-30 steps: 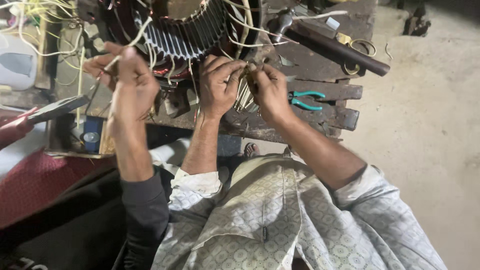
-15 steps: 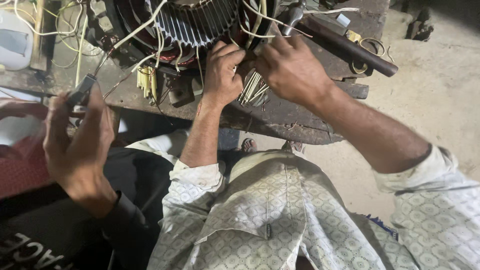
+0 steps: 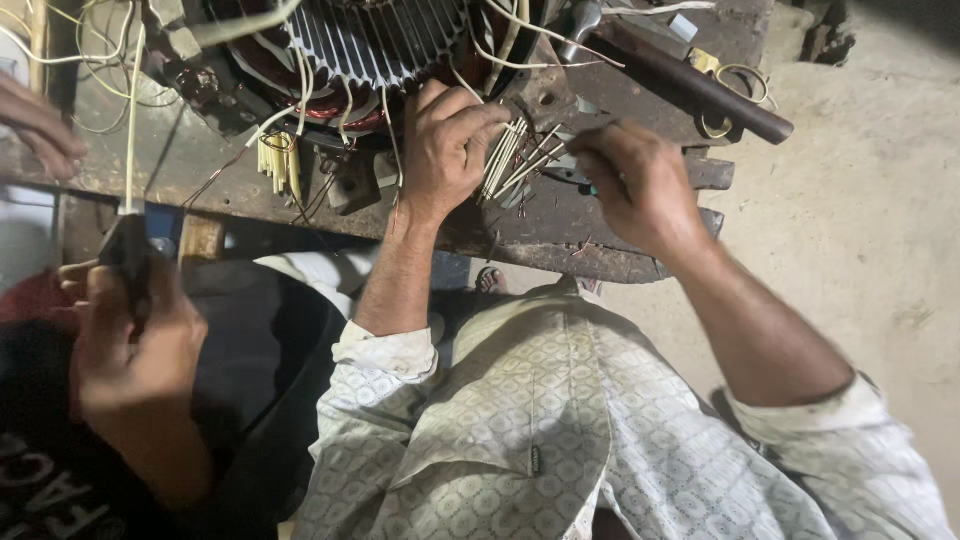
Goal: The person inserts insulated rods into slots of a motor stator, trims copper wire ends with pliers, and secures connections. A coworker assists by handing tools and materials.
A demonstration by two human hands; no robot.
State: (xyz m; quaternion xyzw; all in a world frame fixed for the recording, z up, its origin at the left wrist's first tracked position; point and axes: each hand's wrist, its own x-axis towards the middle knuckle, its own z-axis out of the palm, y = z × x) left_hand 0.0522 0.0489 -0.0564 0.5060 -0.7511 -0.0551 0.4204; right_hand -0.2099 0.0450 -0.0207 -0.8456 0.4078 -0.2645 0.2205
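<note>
My left hand rests against the lower edge of a finned motor stator and grips a bundle of thin pale sticks. My right hand lies to the right on the worn bench. Its fingers curl around teal-handled pliers, with only a bit of handle and the dark jaws showing. The stick tips fan out between my two hands. Pale wires loop out of the stator above my hands.
At left a co-worker's hand holds a dark tool with a wire running up, and another hand shows at the left edge. A dark rod lies across the bench's far right. Yellow sleeves hang below the stator.
My right hand has moved right and down from the sticks onto the pliers. The co-worker's hand has drawn back down from the bench, still holding the dark tool.
</note>
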